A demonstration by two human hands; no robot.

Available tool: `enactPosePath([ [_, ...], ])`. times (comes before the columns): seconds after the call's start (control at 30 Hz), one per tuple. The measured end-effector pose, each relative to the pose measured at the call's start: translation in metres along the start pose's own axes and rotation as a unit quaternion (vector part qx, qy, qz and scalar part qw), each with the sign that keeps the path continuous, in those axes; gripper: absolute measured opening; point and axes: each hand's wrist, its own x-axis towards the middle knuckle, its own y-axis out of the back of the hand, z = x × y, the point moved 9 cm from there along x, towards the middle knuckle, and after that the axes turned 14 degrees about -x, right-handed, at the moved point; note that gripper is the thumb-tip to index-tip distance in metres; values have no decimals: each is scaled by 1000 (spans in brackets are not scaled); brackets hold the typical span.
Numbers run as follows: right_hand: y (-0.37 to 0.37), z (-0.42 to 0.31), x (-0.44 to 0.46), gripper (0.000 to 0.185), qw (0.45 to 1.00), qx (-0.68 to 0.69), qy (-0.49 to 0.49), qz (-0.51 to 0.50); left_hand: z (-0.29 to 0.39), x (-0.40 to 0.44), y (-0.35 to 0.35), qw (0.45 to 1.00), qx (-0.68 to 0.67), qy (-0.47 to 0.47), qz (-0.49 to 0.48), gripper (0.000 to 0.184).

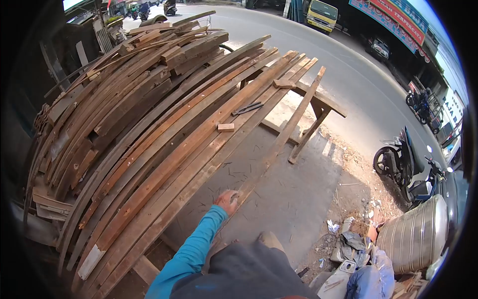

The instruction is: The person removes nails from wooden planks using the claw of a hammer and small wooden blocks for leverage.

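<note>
My left hand (227,202), in a blue sleeve, is closed around the near part of a long wooden plank (291,127). That plank slants away from me, its far end resting on a wooden trestle (318,99). My right hand is out of view. Left of the held plank, several long boards (199,149) lie side by side. On them rest a dark long-handled tool like pincers (247,108), a small wood block (225,128) and another wood block (284,83) farther off. What look like bent nails (234,172) are scattered over the grey ground.
A big stack of old timber (124,99) fills the left side. To the right stand a ribbed metal tank (416,231), rubbish bags (371,274) and a parked motorcycle (406,164). Beyond runs a road (279,50) with a yellow truck (322,16) on its far side.
</note>
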Motion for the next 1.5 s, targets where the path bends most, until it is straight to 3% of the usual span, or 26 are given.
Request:
enactPosePath([
  [0.2,-6,8,35,46,997,51,-60,-13,-4,58,3,999,3,-38,7,34],
  [0.4,-2,7,113,46,992,74,-97,-19,-8,135,26,993,67,-42,86,40],
  [0.57,26,4,235,45,992,-111,-48,-16,0,232,34,981,142,-28,127,48],
  [0.6,50,-27,238,45,997,-68,-14,-43,1,240,37,980,146,-19,137,49],
  [0.67,62,-51,222,45,996,-19,3,-85,-40,219,51,968,200,56,144,53],
  [0.73,71,-64,272,45,993,-75,62,-65,-52,299,45,951,264,59,146,61],
  [0.8,116,-117,264,41,967,-235,88,-41,-78,323,41,941,296,107,125,66],
  [0.87,144,-139,273,41,973,-211,92,-25,-131,342,39,942,303,122,75,73],
  [0.93,151,-145,287,42,974,-200,101,-31,-108,348,37,919,368,114,79,68],
  [1.0,155,-138,313,44,990,-99,82,-54,-84,358,40,914,377,141,53,62],
  [1.13,157,-116,345,50,996,-49,35,-61,-117,367,44,871,452,192,-21,43],
  [1.23,155,-107,346,55,997,-1,4,-76,-90,353,38,886,442,130,47,40],
  [1.37,125,-84,354,59,994,-35,-16,-106,-48,324,2,910,393,74,114,41],
  [1.43,123,-86,354,60,990,-53,-23,-127,-47,307,-20,980,136,81,123,45],
  [1.5,122,-93,342,60,978,-113,-22,-174,-17,283,-43,982,136,52,119,45],
])
